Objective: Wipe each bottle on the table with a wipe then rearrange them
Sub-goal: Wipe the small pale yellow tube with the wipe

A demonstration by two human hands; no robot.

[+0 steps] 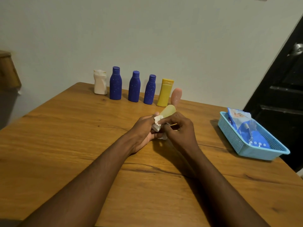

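Observation:
Over the middle of the wooden table (65, 145), my right hand (179, 128) grips a small pale yellow bottle (168, 111) that points away from me. My left hand (144, 130) presses a crumpled white wipe (157, 123) against the bottle's near end. Along the far edge stand a white bottle (100, 82), three blue bottles (115, 83) (134, 86) (150, 90), a yellow bottle (165, 93) and a pink bottle (176, 95), partly hidden behind the held one.
A light blue plastic basket (237, 141) holding a blue pack of wipes (242, 126) sits at the table's right edge. A dark door (282, 95) stands to the right and a plain wall behind the bottles.

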